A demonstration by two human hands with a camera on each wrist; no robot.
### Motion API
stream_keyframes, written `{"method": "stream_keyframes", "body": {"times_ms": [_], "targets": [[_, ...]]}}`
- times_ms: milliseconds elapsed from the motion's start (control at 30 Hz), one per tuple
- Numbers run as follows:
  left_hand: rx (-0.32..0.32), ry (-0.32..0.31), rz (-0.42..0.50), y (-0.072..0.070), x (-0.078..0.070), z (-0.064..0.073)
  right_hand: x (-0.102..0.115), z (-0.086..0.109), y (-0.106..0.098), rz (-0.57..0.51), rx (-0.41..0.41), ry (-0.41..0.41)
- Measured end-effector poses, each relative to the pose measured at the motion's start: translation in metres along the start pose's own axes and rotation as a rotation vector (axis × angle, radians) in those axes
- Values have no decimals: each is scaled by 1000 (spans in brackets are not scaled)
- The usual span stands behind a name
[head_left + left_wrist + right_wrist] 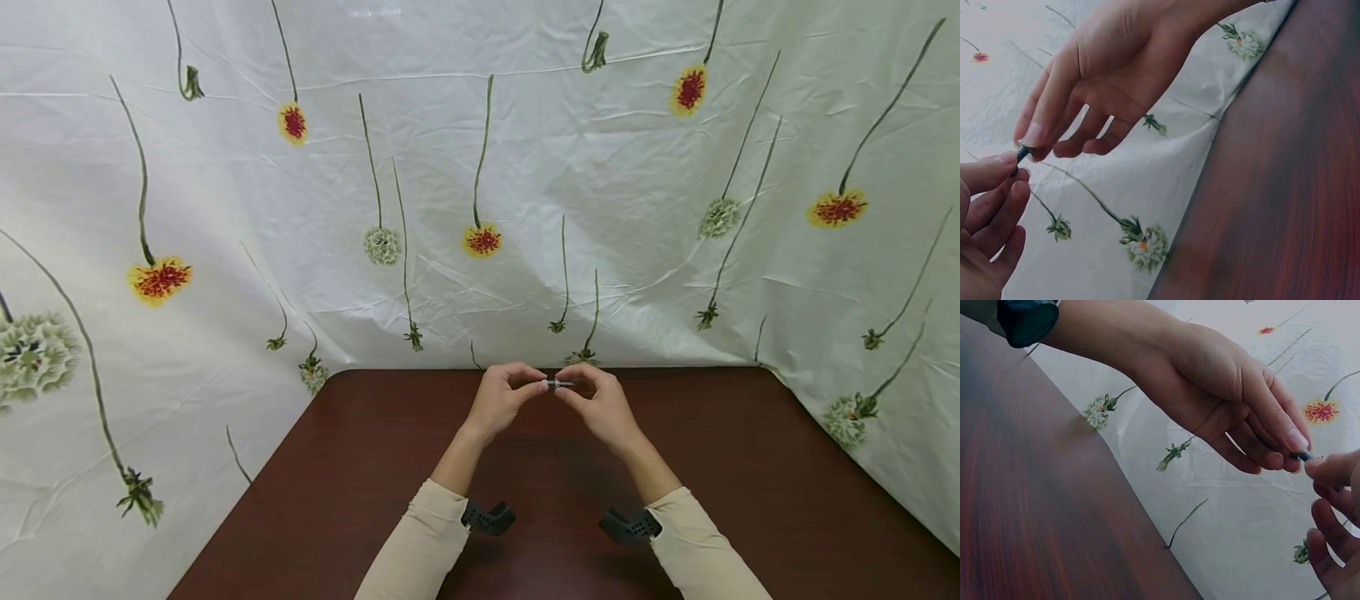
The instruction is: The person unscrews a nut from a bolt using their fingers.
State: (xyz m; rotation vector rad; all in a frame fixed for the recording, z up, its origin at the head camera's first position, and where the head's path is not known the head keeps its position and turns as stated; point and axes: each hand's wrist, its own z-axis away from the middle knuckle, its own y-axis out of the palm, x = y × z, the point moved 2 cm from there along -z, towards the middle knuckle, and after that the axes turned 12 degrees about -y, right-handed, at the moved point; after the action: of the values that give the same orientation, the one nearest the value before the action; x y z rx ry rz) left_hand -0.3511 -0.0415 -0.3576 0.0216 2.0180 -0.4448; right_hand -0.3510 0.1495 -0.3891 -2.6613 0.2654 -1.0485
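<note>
A small metal bolt (557,383) with a threaded shank spans the gap between both hands, held level above the far part of the table. My left hand (498,400) pinches one end between thumb and fingertips. From the other side, my right hand (602,407) pinches the opposite end with thumb and index finger. In the left wrist view, threads show on the bolt (1021,152), with a pale ring close to the right thumb. The fingertips hide both ends. In the right wrist view, the bolt (1303,454) looks dark beside the left thumb.
A dark reddish-brown wooden table (360,467) with rounded far corners lies below the hands. Behind and at both sides hangs a white cloth (435,167) printed with flowers and stems. Dark wrist devices (489,518) sit at both sleeve ends.
</note>
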Motion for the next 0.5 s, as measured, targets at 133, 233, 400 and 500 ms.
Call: {"method": "stream_keyframes", "body": {"times_ms": [133, 233, 400, 500], "targets": [[-2, 5, 0, 0, 0, 0, -2, 0, 1, 8, 4, 26], [-4, 6, -1, 0, 0, 0, -3, 0, 2, -3, -1, 35], [-4, 8, -3, 0, 0, 0, -2, 0, 1, -34, -13, 15], [-4, 5, -7, 0, -1, 1, -1, 0, 0, -20, -12, -7]]}}
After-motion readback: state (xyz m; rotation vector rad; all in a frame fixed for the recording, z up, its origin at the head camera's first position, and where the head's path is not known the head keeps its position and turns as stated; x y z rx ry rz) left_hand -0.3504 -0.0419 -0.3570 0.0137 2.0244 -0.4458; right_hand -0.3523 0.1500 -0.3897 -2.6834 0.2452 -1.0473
